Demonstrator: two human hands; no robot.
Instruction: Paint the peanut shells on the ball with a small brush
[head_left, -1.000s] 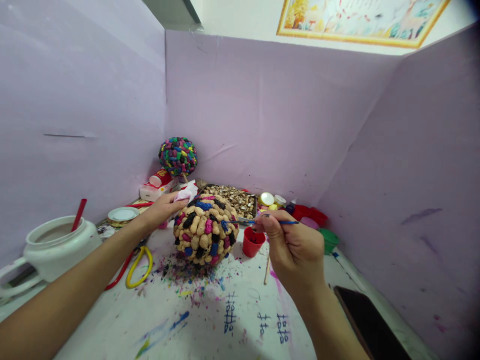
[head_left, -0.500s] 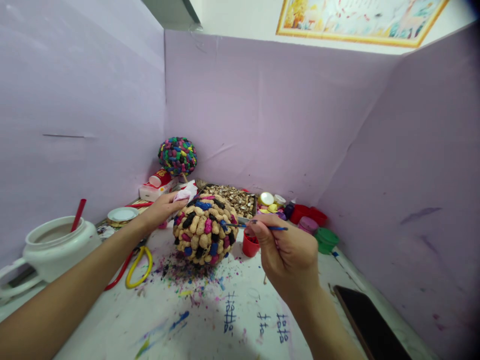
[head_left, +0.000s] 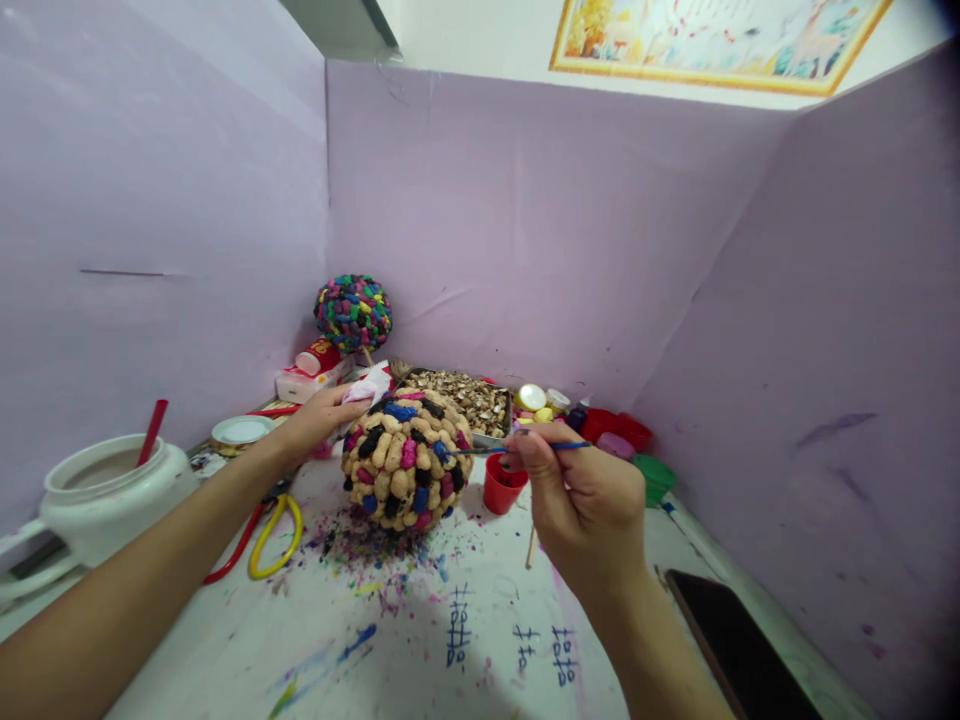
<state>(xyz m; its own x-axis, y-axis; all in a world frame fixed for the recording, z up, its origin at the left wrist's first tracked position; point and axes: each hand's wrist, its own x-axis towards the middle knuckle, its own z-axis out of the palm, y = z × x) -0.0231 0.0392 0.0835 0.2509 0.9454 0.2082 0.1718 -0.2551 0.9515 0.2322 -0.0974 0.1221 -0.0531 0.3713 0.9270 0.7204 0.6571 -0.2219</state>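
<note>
A ball covered in peanuts (head_left: pixel 397 480) sits low over the table. Many of its peanuts are bare; others are painted blue, black or magenta. My left hand (head_left: pixel 326 418) steadies its far left side, with a crumpled white tissue (head_left: pixel 367 384) at the fingers; the fingertips are partly hidden. In a pinch, my right hand (head_left: pixel 581 490) grips a thin blue-handled paintbrush (head_left: pixel 571 446). The brush tip reaches a blue peanut on the ball's right side. Just behind these fingers stands a small red cup (head_left: pixel 502 490) with dark contents.
A finished multicoloured ball (head_left: pixel 353 312) stands at the back left. Behind the work lies a tray of shells (head_left: pixel 480 405). Paint pots (head_left: pixel 652 478) line the right. Yellow-and-red-handled scissors (head_left: pixel 277 540) and a white pot (head_left: pixel 112 500) are left; a phone (head_left: pixel 735 650) lies right.
The paintbrush and my right hand have moved slightly right, with the tip near the same blue peanut. My left hand and the ball keep nearly the same place.
</note>
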